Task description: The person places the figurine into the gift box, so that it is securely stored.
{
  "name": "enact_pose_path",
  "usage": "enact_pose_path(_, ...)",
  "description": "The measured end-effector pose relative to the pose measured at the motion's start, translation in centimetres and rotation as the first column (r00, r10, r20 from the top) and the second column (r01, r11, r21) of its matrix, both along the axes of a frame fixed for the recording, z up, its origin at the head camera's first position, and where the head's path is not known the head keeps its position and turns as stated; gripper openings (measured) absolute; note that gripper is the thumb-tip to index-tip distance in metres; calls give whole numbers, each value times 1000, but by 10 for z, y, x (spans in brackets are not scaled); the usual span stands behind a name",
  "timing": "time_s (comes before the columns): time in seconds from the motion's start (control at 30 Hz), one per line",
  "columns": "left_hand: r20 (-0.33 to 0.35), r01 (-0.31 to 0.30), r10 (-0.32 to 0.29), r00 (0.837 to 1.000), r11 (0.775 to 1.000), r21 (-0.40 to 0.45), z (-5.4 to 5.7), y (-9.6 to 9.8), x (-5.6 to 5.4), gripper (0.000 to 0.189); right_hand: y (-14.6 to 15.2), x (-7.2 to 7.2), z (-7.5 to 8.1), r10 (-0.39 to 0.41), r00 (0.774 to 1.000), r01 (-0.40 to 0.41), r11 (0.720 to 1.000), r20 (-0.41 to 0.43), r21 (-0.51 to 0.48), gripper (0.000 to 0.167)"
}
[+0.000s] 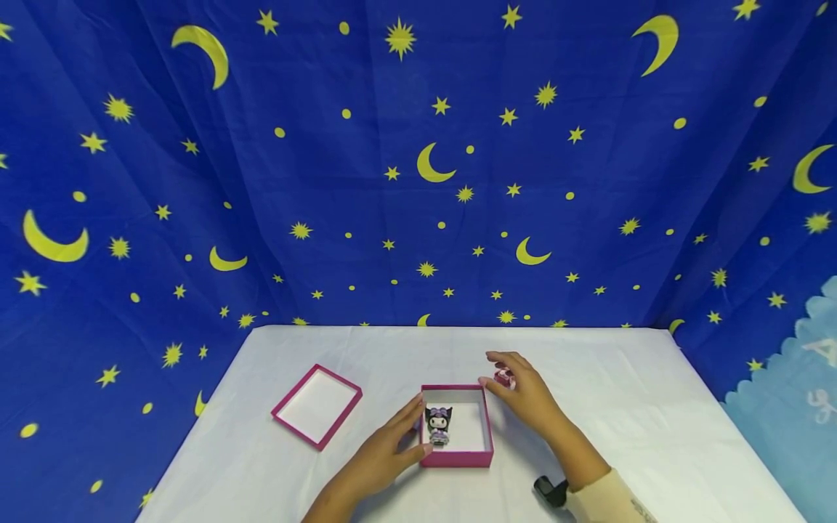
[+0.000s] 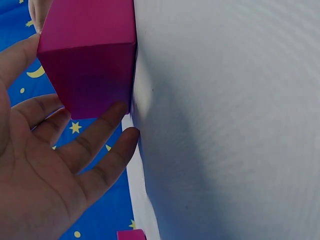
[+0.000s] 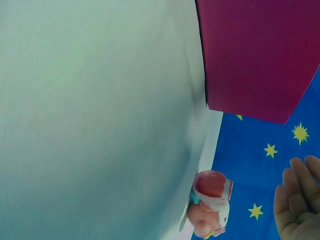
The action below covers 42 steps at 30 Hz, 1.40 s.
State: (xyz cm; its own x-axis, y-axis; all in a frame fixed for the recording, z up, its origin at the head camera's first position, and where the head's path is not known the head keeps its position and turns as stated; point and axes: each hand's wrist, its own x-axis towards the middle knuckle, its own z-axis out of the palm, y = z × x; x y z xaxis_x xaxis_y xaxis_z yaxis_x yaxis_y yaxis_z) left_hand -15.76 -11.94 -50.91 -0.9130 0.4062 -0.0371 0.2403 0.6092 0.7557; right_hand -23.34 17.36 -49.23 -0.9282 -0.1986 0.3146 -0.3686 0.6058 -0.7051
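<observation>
The pink box (image 1: 455, 459) stands uncovered on the white bench (image 1: 621, 407), its pink-rimmed lid (image 1: 317, 407) lying apart on the left, with the white inner side up. In the box, by its left wall, is a dark-hooded figurine (image 1: 439, 425). The left hand (image 1: 386, 454) has its fingers spread against the box's left side, the thumb at the near corner. The right hand (image 1: 526, 392) hangs over a second, pink-and-white figurine (image 3: 210, 204) on the bench just beyond the box's far right corner, thumb and fingers parted and gripping nothing; whether the thumb brushes the box corner I cannot tell. I judge the step in hand to be picking up this second figurine while the box is steadied. The next move would then call for lowering the right fingers, pinching the figurine and lifting it clear of the rim.
</observation>
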Motion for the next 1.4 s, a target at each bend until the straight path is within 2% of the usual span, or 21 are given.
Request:
enact_pose_path(0.23,-1,3,-3,1000,1000,1,1,-1,0,76,7,-8,-3,-63,997,63,998,39,20,57)
enact_pose_path(0.73,-6,8,-8,1000,1000,17,1,-2,1,76,27,-23,-12,-123,990,117,989,70,87,65)
enact_pose_path(1.0,-8,11,-11,1000,1000,14,1,-1,2,76,35,-30,-14,-160,978,148,984,135,98,67)
enact_pose_path(1.4,-7,12,-12,1000,1000,11,0,-1,1,76,36,-34,-19,-156,954,125,983,255,132,72)
